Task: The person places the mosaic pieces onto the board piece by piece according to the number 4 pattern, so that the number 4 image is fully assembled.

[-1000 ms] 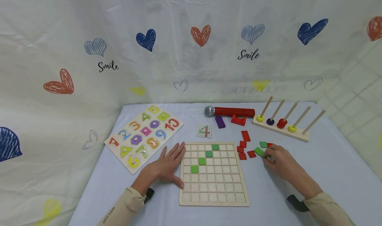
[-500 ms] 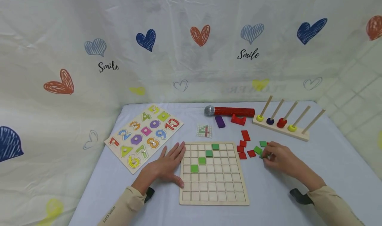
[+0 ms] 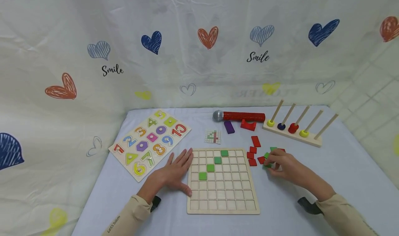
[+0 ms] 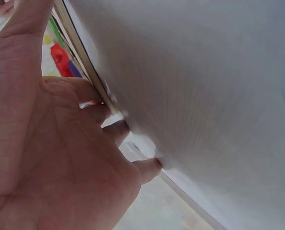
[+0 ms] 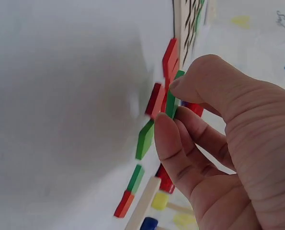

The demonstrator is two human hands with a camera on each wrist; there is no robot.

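Right of centre in the head view, the right hand pinches a green tile between thumb and fingers; the wooden grid board lies to the left of that grip, with several loose red tiles in between. No long axis can be made out on the tile, though in the right wrist view it shows as a narrow slab, its top leaning right. The right hand reaches in from the lower right, fingertips towards the board. The left hand, fingers straight and spread, rests against the board's left edge, left of centre; whether the tile is fully off the tablecloth cannot be told
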